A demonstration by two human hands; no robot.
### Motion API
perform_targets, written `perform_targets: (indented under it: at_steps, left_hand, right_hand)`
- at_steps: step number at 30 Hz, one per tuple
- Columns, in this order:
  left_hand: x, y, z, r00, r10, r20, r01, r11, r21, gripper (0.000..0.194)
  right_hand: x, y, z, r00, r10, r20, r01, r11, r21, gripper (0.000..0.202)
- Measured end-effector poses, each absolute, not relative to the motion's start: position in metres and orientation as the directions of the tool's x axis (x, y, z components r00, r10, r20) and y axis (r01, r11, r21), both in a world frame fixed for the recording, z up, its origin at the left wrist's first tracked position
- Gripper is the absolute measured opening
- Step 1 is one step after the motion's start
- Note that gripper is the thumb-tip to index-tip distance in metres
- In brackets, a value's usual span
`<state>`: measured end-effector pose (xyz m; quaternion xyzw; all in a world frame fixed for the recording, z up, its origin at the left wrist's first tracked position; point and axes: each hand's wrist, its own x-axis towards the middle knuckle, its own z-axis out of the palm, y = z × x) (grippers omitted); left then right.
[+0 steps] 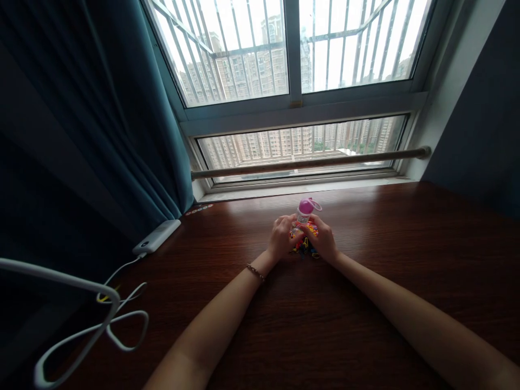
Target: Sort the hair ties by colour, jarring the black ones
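A small clear bottle (303,217) with a domed pink lid (305,206) and a pink loop is between my two hands, its lid end pointing towards the window. My left hand (281,236) curls round its left side, fingers closed and thumb towards the middle. On the other side, my right hand (324,239) closes in with thumb and index finger near the bottle's body. The fingers hide the lower part of the bottle. Under and between the hands lies a pile of tiny colourful loops (305,248), like rubber bands, in yellow, red, blue and black.
All this is on a dark red-brown wooden surface (260,325). To the left lie a white power bank (157,236) and a looping white cable (109,319), beside a blue curtain (134,108). A metal rail (312,163) crosses the barred window at the back.
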<state>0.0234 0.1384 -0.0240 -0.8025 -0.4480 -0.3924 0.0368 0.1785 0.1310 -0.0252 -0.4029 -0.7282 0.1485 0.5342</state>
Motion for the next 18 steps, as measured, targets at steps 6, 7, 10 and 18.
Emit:
perform_targets:
  at_steps: [6, 7, 10, 18]
  left_hand:
    - [0.022, 0.141, -0.026, 0.327, 0.692, 0.644, 0.730, -0.617, 0.293, 0.065]
    - [0.023, 0.141, -0.027, 0.334, 0.691, 0.640, 0.731, -0.619, 0.288, 0.066]
    - [0.024, 0.144, -0.030, 0.329, 0.719, 0.612, 0.752, -0.591, 0.291, 0.058]
    - [0.022, 0.153, -0.037, 0.305, 0.801, 0.516, 0.817, -0.498, 0.291, 0.045]
  right_hand:
    - [0.179, 0.138, -0.018, -0.082, 0.758, 0.646, 0.369, 0.626, -0.687, 0.031]
    - [0.183, 0.142, -0.017, -0.036, 0.763, 0.645, 0.392, 0.605, -0.693, 0.031]
    - [0.203, 0.162, -0.015, 0.180, 0.770, 0.612, 0.482, 0.473, -0.737, 0.036]
    - [0.262, 0.198, -0.044, 0.467, 0.711, 0.526, 0.615, 0.167, -0.771, 0.037]
